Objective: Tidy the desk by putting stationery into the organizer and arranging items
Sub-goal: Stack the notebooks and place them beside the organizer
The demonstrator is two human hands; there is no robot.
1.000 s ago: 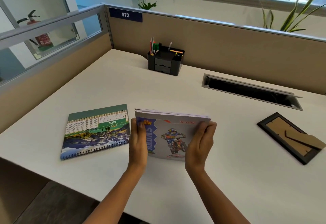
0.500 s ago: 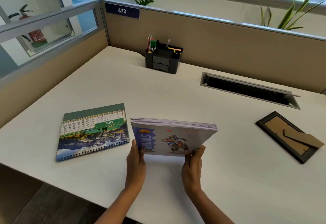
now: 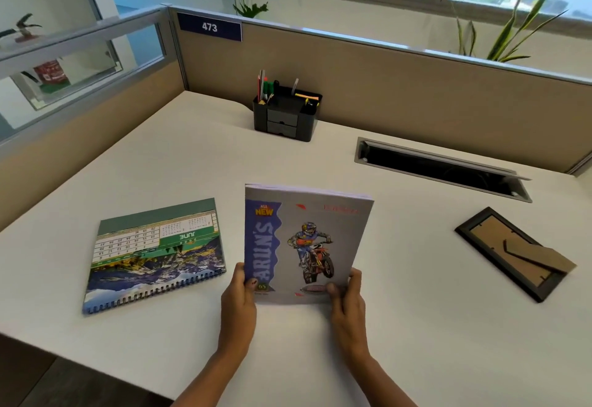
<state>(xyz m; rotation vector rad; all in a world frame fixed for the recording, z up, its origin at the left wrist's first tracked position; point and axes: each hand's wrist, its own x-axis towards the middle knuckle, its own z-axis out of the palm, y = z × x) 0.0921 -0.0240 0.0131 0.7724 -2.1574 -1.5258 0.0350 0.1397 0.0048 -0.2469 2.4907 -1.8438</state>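
White desk top [image 3: 192, 156] fills most of the view, walled at the back and left by a tan cubicle partition [image 3: 416, 92]. A long metal cable slot [image 3: 442, 169], dark inside, is set into the desk at the back right. A spiral-bound calendar [image 3: 153, 256] lies flat at the front left, its binding toward the person and its June page upside down. Just right of it a notebook [image 3: 307, 240] with a motorbike rider on the cover is held raised, cover facing the camera, near the front middle of the desk. A black picture frame [image 3: 512, 253] lies face down well to the right, cardboard stand showing. A black organizer [image 3: 285, 118] with two small drawers stands at the back beside the partition. The left hand [image 3: 238, 304] grips the notebook's lower left corner and the right hand [image 3: 347, 304] its lower right corner, thumbs on the cover, fingers hidden behind. Pens [image 3: 263, 86] stand upright in the organizer's left compartment.
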